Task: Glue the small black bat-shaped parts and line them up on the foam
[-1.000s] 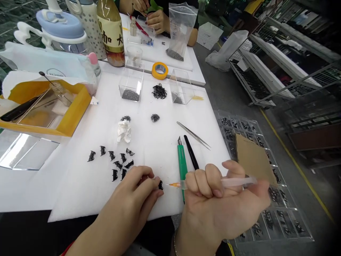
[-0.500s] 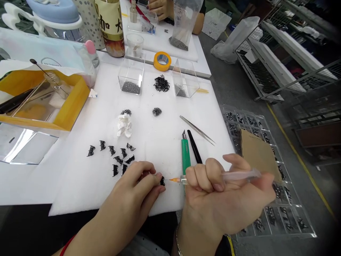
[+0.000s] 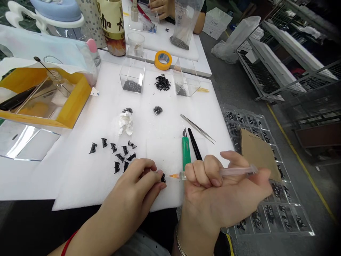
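Between the thumb and fingers of my left hand (image 3: 142, 183) is a small black part (image 3: 163, 178), mostly covered by the fingertips. My right hand (image 3: 221, 188) is wrapped round a clear syringe (image 3: 237, 171), thumb at its plunger end. The syringe's orange needle tip (image 3: 174, 176) points left, its thin needle reaching the black part; whether it touches, I cannot tell. Several similar black parts (image 3: 117, 167) lie on the white foam sheet (image 3: 87, 177) left of my left hand. Beyond my right hand are a green utility knife (image 3: 185, 149), a black pen-like tool (image 3: 194, 144) and metal tweezers (image 3: 197, 128).
Crumpled tissue (image 3: 125, 123) and small dark piles (image 3: 157, 110) lie mid-sheet. Behind stand two clear boxes (image 3: 132, 76), orange tape (image 3: 163, 59) and a bottle (image 3: 113, 28). At left is a yellow box (image 3: 77, 106); a compartment tray (image 3: 287, 199) is at right. Another person's hand (image 3: 161, 8) shows at the back.
The view has shifted slightly. Both hands keep their grip, with the needle still at the black part; the right thumb and plunger end sit slightly further left.
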Demonstrator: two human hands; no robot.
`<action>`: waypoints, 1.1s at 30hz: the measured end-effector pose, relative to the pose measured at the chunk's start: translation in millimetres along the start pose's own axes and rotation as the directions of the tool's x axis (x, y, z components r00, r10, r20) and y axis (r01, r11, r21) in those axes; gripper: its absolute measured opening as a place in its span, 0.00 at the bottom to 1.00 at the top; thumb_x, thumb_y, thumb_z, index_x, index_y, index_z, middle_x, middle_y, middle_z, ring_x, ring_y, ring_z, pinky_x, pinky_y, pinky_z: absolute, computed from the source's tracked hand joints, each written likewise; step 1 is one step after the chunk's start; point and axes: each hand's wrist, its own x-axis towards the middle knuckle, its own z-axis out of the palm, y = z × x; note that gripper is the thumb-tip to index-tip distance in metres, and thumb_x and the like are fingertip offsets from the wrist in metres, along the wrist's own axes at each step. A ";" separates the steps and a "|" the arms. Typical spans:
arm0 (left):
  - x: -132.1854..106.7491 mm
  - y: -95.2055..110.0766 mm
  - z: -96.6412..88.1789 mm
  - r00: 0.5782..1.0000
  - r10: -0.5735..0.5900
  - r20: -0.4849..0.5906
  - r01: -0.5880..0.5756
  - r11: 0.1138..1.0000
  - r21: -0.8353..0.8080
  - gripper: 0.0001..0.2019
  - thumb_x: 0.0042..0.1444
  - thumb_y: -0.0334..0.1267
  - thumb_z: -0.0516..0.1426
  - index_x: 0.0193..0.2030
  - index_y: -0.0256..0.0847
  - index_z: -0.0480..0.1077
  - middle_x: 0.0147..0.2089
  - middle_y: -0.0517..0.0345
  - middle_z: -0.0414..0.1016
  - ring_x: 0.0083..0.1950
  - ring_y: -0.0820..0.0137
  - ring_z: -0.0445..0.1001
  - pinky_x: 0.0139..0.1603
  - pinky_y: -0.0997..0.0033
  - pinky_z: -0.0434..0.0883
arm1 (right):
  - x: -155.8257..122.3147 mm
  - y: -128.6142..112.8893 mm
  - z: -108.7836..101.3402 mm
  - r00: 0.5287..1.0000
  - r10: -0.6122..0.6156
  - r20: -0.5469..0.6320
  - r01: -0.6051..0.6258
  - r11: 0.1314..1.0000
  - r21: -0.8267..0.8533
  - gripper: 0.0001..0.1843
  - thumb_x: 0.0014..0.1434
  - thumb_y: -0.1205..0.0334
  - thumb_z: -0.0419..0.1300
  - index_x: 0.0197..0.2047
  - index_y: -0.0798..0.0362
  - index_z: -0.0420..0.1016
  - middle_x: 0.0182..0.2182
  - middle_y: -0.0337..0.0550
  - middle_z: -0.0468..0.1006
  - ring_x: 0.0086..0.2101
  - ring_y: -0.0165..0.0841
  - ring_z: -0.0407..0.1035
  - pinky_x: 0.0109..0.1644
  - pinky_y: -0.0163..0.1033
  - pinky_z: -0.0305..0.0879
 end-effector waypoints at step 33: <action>4.3 1.3 -2.0 0.997 -0.068 0.047 0.072 0.995 -0.071 0.06 0.59 0.26 0.53 0.38 0.39 0.68 0.42 0.54 0.66 0.38 0.72 0.71 0.39 0.71 0.74 | 2.9 -0.7 -8.0 0.999 -0.001 -0.038 0.001 1.000 -0.007 0.30 0.60 0.40 0.41 0.23 0.47 0.73 0.11 0.28 0.42 0.12 0.24 0.34 0.12 0.29 0.41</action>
